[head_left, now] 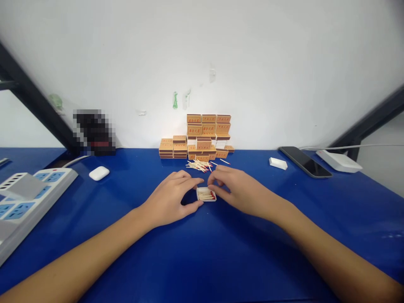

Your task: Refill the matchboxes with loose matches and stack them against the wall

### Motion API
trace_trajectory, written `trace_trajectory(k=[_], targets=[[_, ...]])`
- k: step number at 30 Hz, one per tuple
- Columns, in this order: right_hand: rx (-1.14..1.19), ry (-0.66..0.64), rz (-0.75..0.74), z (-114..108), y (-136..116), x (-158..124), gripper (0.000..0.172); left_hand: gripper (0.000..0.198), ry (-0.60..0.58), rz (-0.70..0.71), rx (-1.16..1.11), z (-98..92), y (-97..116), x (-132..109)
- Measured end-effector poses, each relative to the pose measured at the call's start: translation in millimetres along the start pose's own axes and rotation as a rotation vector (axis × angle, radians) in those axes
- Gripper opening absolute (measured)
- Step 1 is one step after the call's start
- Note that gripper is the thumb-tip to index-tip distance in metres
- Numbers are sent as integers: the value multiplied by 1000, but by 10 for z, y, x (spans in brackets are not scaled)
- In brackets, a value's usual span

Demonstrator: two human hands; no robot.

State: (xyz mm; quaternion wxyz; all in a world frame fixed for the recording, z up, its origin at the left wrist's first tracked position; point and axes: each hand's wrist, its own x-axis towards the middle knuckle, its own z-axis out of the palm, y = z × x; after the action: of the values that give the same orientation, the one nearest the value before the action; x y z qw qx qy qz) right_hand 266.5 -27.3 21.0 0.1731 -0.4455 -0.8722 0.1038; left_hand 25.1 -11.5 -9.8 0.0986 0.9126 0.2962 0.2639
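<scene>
A small white matchbox tray rests on the blue table, partly filled with matches whose red heads point right. My left hand grips the tray at its left end, thumb at the near side and fingers at the far side. Over the tray's right end, my right hand has thumb and forefinger pinched together; whatever is between them is too small to make out. Just beyond the tray lies a loose pile of matches. Behind that, matchboxes are stacked against the wall.
At the left are a power strip and a white earphone case. To the right lie a small white box, a black phone and a white device near a cable. The white wall bounds the table's back.
</scene>
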Motion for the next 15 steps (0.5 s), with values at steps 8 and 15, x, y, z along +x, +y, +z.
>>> trace_trajectory(k=[8, 15], targets=[[-124, 220, 363, -114, 794, 117, 17, 35, -7, -12, -12, -8, -32, 14], [-72, 130, 417, 65, 987, 339, 11, 32, -15, 18, -8, -16, -3, 18]])
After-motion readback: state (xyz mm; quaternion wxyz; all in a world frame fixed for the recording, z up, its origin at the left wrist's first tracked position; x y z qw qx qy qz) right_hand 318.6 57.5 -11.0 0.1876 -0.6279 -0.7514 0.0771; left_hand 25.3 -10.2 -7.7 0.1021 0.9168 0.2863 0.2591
